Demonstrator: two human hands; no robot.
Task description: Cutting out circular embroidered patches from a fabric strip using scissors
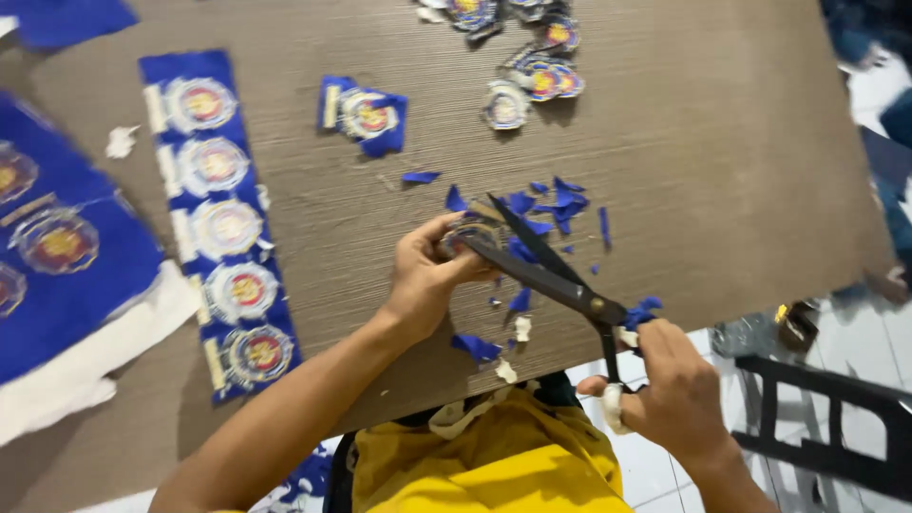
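Note:
My left hand pinches a small round embroidered badge with blue cloth at its edge, just above the wooden table. My right hand grips the handles of black scissors, whose blades are parted around the badge's rim. Blue cloth scraps lie scattered beyond and below the badge.
A blue strip of several uncut badges lies at the left, beside a larger blue sheet. One roughly cut badge and a pile of trimmed badges lie farther back. A black chair frame stands on the tiled floor at right.

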